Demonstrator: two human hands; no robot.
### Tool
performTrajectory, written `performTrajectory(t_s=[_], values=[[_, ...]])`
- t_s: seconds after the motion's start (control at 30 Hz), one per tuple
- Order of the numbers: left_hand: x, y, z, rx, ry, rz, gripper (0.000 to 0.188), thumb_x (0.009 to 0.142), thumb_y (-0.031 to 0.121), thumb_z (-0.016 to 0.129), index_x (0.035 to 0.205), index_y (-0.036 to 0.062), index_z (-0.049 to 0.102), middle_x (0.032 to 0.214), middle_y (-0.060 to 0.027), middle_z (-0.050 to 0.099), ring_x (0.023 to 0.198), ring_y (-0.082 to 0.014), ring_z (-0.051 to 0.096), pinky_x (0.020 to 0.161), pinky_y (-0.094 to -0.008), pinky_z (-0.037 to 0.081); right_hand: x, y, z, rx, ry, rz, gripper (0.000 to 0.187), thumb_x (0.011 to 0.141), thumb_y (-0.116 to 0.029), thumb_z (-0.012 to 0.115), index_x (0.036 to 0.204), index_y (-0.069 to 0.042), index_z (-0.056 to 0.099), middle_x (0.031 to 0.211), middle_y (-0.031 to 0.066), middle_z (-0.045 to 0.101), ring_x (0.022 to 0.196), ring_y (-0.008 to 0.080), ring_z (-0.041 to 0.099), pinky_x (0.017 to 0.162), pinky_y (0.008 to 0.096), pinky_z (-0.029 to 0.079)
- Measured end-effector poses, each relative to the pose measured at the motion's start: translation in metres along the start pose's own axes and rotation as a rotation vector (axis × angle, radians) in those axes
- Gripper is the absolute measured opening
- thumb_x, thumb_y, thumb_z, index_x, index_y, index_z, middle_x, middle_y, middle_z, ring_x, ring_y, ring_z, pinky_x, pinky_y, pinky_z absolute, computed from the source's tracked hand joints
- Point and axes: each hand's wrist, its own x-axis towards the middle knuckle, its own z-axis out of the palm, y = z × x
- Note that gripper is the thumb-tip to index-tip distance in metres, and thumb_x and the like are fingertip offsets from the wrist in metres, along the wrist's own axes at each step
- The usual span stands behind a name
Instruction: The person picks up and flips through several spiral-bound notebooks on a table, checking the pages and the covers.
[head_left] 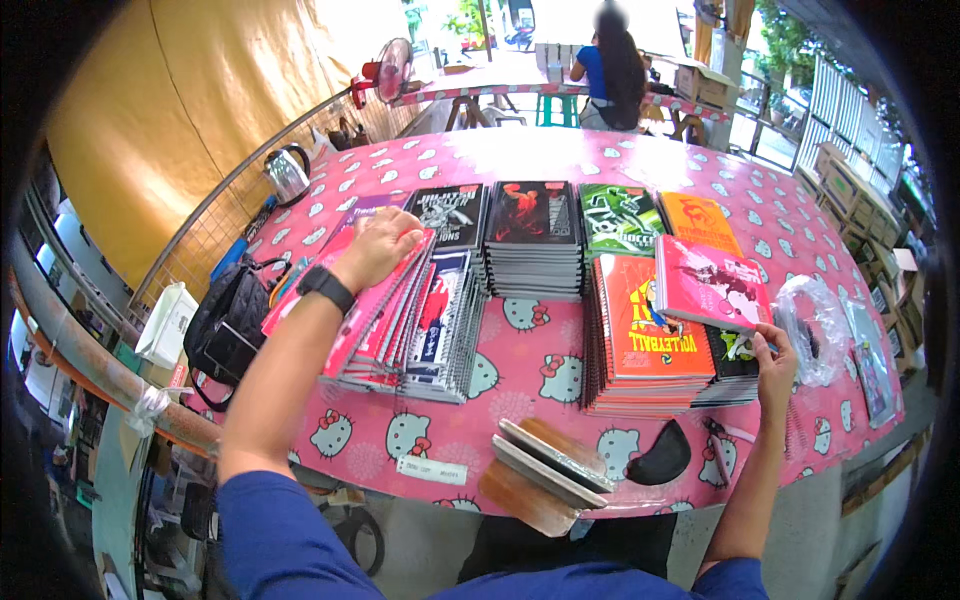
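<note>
My left hand (382,245) reaches over the left pile of pink spiral notebooks (372,318), its fingers closed at the far edge of the top one. These notebooks lie fanned and askew. With my right hand (772,362) I pinch the near corner of another pink spiral notebook (712,282), held tilted over the right-hand stacks. Beneath and beside it are an orange notebook stack (655,320) and a dark-covered stack (735,375), partly hidden. Next to the left pile stands a stack with a blue, white and red cover (440,325).
Behind are black notebooks (535,240), green ones (618,218) and yellow-orange ones (700,220). Brown-and-grey blocks (548,472), a black half-round piece (660,455) and pliers (718,450) lie near the front edge. Clear plastic (812,335) is at right, a black bag (235,320) at left. A person (612,75) sits beyond.
</note>
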Motion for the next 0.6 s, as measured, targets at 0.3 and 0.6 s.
performTrajectory(t_s=[0.3,0.6], values=[[-0.093,-0.077,-0.069,-0.068,-0.509,-0.797,0.080,0.082,0.067,0.040,0.119,-0.0034,0.053,0.123,-0.0255,0.051,0.115,-0.0334,0.051,0.098,-0.0381,0.037,0.034,0.024,-0.013,-0.107,0.136,-0.043,0.034,0.088,-0.025,0.056,0.107,0.003,0.060,0.098,0.0129,0.062,0.089,0.0177,0.058,0.081,0.0288,0.044],[-0.085,-0.010,-0.067,0.344,-0.352,-0.935,0.081,0.085,0.067,0.025,0.124,-0.0004,0.048,0.119,-0.0265,0.052,0.112,-0.0406,0.050,0.095,-0.0468,0.038,0.084,0.063,0.003,-0.381,-0.022,0.201,0.052,0.070,-0.045,0.069,0.093,0.002,0.065,0.080,0.0173,0.067,0.075,0.0281,0.065,0.069,0.0379,0.048]])
